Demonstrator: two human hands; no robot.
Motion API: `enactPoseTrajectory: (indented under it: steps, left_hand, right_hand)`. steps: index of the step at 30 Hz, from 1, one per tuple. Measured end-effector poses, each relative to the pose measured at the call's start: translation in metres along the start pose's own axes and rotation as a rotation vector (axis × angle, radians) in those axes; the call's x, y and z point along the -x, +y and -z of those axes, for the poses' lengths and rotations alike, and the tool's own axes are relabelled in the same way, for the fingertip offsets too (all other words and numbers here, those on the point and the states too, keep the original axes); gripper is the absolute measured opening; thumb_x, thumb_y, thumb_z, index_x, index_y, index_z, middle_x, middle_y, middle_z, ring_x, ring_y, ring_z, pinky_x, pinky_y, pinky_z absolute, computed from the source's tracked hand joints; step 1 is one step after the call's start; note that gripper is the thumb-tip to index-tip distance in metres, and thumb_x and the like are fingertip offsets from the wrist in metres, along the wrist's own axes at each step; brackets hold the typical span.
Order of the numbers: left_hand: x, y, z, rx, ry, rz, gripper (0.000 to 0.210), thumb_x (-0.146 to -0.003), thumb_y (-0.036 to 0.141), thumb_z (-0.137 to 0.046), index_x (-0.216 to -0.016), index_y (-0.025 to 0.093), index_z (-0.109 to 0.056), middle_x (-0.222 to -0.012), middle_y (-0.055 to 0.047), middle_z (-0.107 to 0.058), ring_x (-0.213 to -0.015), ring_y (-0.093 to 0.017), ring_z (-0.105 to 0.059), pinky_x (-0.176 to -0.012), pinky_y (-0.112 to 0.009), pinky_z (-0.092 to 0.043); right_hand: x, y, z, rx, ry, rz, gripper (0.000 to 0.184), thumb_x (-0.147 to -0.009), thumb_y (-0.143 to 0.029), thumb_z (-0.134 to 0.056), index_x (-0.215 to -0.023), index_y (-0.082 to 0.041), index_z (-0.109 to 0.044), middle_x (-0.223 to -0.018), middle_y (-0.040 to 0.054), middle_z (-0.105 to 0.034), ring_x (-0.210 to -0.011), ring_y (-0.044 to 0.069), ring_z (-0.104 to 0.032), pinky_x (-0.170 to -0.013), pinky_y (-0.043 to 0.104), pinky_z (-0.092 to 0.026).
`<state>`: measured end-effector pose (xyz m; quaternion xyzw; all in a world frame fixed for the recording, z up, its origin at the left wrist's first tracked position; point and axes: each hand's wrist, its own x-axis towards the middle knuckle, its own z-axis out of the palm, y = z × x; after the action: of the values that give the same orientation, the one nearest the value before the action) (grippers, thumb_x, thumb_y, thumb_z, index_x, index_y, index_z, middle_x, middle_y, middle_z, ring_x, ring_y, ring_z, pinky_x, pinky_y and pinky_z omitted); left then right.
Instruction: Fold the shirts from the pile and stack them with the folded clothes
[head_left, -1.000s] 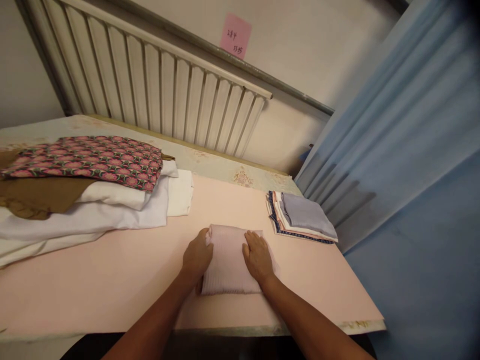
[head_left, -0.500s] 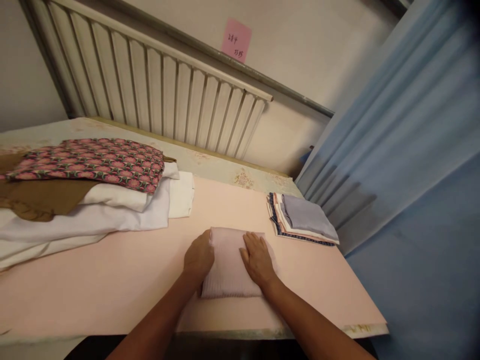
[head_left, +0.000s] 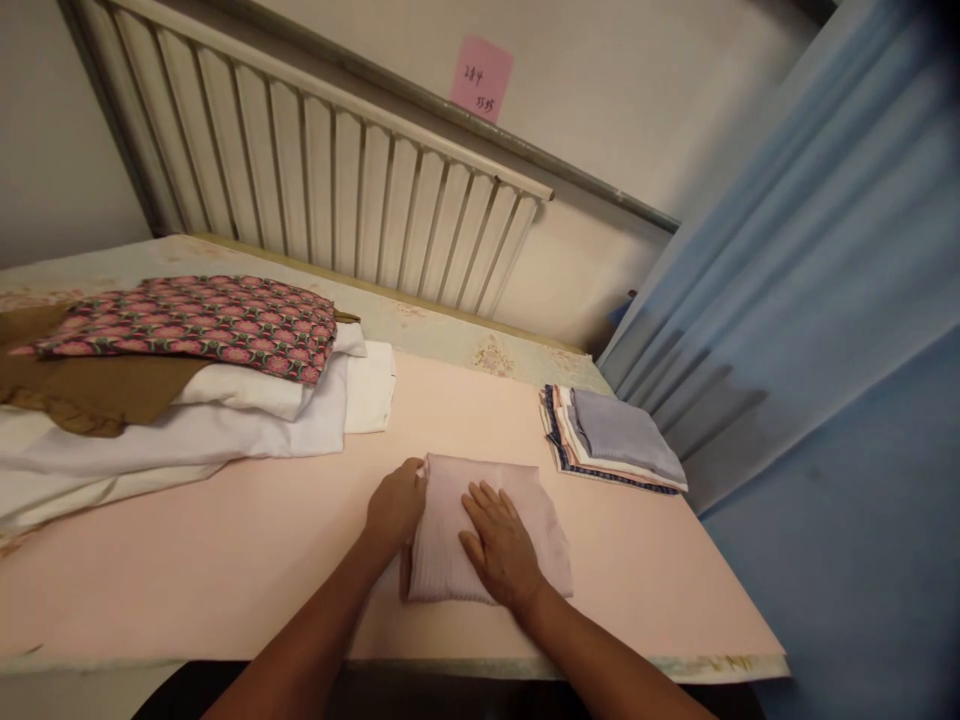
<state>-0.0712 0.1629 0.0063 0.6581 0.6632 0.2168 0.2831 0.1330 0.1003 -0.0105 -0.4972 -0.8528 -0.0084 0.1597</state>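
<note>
A folded pale pink, finely pleated garment (head_left: 450,500) lies on the peach-coloured table covering in front of me. My left hand (head_left: 397,505) is closed at its left edge, the fingertips curled over the side and partly hidden. On top of the cloth, my right hand (head_left: 497,540) lies flat with the fingers stretched out and the palm down. The garment's right side flares out a little past that hand, with an uneven edge.
A neat stack of folded clothes (head_left: 619,435), grey-blue on top, sits at the right. Loose garments (head_left: 217,325) in patterned red, brown and white are heaped at the left. Behind the table stands a radiator (head_left: 360,200); a blue curtain (head_left: 810,250) hangs along the right.
My right hand has slid left and slightly down across the garment, so more of its right side shows. My left hand stays at the left edge. The view has shifted slightly.
</note>
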Motion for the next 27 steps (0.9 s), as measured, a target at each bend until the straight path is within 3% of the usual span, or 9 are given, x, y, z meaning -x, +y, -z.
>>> enactPoseTrajectory:
  steps: [6, 11, 18, 27]
  left_hand:
    - [-0.001, 0.000, -0.006, -0.067, 0.070, -0.012, 0.028, -0.088, 0.022, -0.038, -0.111, 0.020, -0.055, -0.109, -0.009, -0.066, -0.101, -0.023, -0.061, -0.082, -0.033, -0.043]
    - [-0.002, 0.001, -0.008, -0.120, 0.123, 0.006, 0.015, -0.085, 0.020, -0.042, -0.090, 0.020, -0.056, -0.094, -0.008, -0.064, -0.091, -0.023, -0.059, -0.074, -0.032, -0.041]
    - [-0.007, -0.003, 0.001, -0.072, 0.033, 0.000, 0.026, -0.090, 0.025, -0.034, -0.082, 0.021, -0.059, -0.090, -0.006, -0.067, -0.085, -0.019, -0.060, -0.070, -0.029, -0.040]
    - [0.000, -0.004, 0.014, 0.020, -0.037, 0.038, 0.016, -0.081, 0.026, -0.045, -0.082, 0.025, -0.061, -0.080, 0.000, -0.069, -0.076, -0.018, -0.061, -0.061, -0.026, -0.038]
  right_hand:
    - [-0.001, -0.002, 0.002, -0.009, 0.012, -0.010, 0.045, -0.094, -0.029, -0.046, -0.138, -0.020, -0.045, -0.144, 0.0082, -0.044, -0.139, 0.023, -0.030, -0.114, 0.050, -0.024]
    - [-0.001, -0.003, 0.003, -0.029, 0.037, -0.021, 0.044, -0.093, -0.027, -0.046, -0.137, -0.021, -0.047, -0.143, 0.0079, -0.046, -0.137, 0.023, -0.033, -0.113, 0.050, -0.026]
    - [-0.001, 0.000, 0.001, -0.034, 0.065, -0.001, 0.043, -0.092, -0.023, -0.046, -0.135, -0.020, -0.048, -0.141, 0.0087, -0.048, -0.136, 0.024, -0.035, -0.112, 0.051, -0.029]
    - [-0.001, 0.001, -0.002, -0.044, 0.099, 0.003, 0.043, -0.092, -0.023, -0.047, -0.134, -0.021, -0.050, -0.139, 0.0085, -0.051, -0.135, 0.024, -0.038, -0.111, 0.052, -0.030]
